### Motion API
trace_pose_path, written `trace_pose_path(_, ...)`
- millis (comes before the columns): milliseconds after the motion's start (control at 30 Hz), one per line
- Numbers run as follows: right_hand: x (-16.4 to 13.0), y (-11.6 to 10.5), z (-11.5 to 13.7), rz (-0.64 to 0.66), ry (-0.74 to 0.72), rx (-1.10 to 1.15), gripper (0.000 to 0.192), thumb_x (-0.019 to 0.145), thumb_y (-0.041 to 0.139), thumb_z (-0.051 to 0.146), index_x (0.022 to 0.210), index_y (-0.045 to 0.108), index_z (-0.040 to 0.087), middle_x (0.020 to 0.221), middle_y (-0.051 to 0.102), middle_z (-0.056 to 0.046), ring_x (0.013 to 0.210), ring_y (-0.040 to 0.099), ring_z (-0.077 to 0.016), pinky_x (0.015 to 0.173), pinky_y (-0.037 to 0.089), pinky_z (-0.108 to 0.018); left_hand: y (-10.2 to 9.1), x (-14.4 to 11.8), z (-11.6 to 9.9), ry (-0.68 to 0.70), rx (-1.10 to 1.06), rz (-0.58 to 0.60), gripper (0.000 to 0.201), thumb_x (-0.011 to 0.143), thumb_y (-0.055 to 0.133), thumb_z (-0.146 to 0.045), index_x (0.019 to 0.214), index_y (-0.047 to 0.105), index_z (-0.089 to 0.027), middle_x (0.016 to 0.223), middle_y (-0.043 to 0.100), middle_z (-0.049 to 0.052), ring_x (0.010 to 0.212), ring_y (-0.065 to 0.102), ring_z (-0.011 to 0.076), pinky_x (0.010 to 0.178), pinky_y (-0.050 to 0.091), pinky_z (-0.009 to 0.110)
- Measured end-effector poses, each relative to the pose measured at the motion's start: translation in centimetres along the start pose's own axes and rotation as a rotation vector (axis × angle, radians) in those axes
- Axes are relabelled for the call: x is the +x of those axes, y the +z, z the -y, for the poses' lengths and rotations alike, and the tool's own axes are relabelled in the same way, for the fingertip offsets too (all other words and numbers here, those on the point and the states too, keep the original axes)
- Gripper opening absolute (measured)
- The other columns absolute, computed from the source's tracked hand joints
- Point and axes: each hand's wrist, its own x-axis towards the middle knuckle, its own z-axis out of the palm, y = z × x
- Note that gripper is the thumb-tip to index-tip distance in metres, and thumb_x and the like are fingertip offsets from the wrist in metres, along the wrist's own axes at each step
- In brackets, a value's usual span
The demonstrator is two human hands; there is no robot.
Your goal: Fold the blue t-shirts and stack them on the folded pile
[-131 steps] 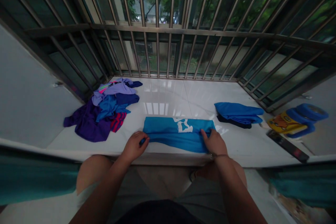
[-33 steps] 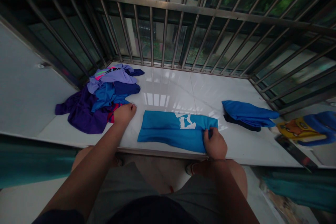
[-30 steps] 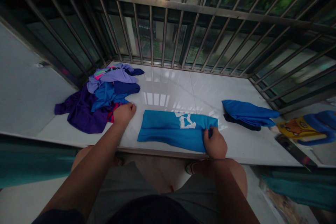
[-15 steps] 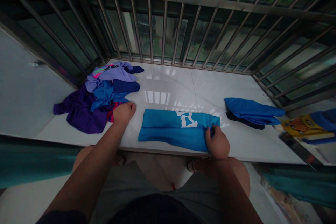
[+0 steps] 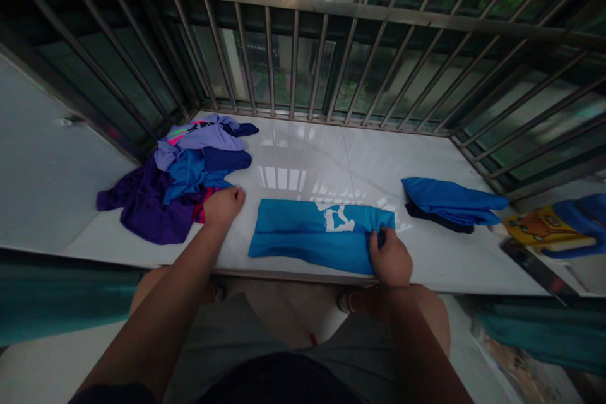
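Observation:
A blue garment (image 5: 293,227) with a white print lies folded into a long flat strip on the white ledge (image 5: 326,164). At its right end my right hand (image 5: 392,257) is closed, thumb and fingers pinching the cloth. My left hand (image 5: 223,206) rests as a closed fist to the left of the strip, apart from it, with nothing visible in it. Close beside that fist is a heap of crumpled clothes (image 5: 146,202) in purple, lilac, blue and red.
Folded blue and dark clothes (image 5: 449,199) lie to the right on the ledge. Farther right are a yellow and blue item (image 5: 544,227) and a dark flat box (image 5: 534,268). Metal bars (image 5: 296,63) enclose the ledge at the back and sides.
The view has shifted very slightly. Both hands and the blue garment keep the same places and poses.

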Motion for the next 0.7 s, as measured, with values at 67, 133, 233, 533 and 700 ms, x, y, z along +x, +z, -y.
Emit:
trace_pose_path(67, -0.02, 0.03, -0.03, -0.002, -0.002, 0.003, 0.046, 0.115, 0.052, 0.048, 0.140, 0.071, 0.015, 0.112, 0.081, -0.015, 0.100, 0.076, -0.0285, 0.079, 0.047, -0.034, -0.09, 0.01, -0.04, -0.003, -0.003, 0.005, 0.058, 0.112, 0.038, -0.051, 0.113, 0.086, -0.020, 0.107, 0.086, 0.018, 0.098, 0.081, 0.0347, 0.077, 0.053, 0.037)
trace_pose_path(133, -0.03, 0.05, -0.04, -0.003, -0.001, 0.003, 0.045, 0.115, 0.052, 0.048, 0.140, 0.071, 0.015, 0.112, 0.081, -0.015, 0.100, 0.076, -0.0286, 0.079, 0.047, -0.034, -0.13, 0.02, -0.06, -0.006, -0.004, 0.008, 0.057, 0.112, 0.038, -0.051, 0.113, 0.086, -0.020, 0.108, 0.086, 0.018, 0.098, 0.081, 0.0345, 0.078, 0.053, 0.037)
trace_pose_path(233, -0.03, 0.09, -0.06, -0.003, -0.002, 0.002, 0.045, 0.115, 0.052, 0.048, 0.139, 0.071, 0.015, 0.111, 0.081, -0.015, 0.101, 0.076, -0.0286, 0.079, 0.047, -0.034, -0.09, 0.03, -0.07, -0.008, -0.002, 0.007, 0.058, 0.112, 0.038, -0.051, 0.114, 0.086, -0.020, 0.109, 0.086, 0.018, 0.099, 0.081, 0.0356, 0.078, 0.054, 0.038)
trace_pose_path(533, 0.05, 0.17, -0.22, 0.006, -0.012, -0.005, 0.045, 0.116, 0.050, 0.048, 0.139, 0.070, 0.015, 0.112, 0.081, -0.016, 0.100, 0.076, -0.0291, 0.078, 0.046, -0.034, 0.07, 0.12, -0.01, -0.003, 0.005, 0.008, 0.059, 0.112, 0.036, -0.052, 0.115, 0.086, -0.020, 0.108, 0.086, 0.018, 0.100, 0.082, 0.0371, 0.075, 0.053, 0.038)
trace_pose_path(700, 0.08, 0.23, -0.31, -0.009, -0.018, 0.019, 0.044, 0.116, 0.052, 0.048, 0.138, 0.071, 0.015, 0.112, 0.081, -0.015, 0.098, 0.075, -0.0274, 0.076, 0.045, -0.033, -0.02, 0.05, -0.05, -0.007, 0.002, 0.007, 0.058, 0.112, 0.037, -0.052, 0.114, 0.086, -0.020, 0.109, 0.086, 0.018, 0.100, 0.082, 0.0364, 0.076, 0.053, 0.038)
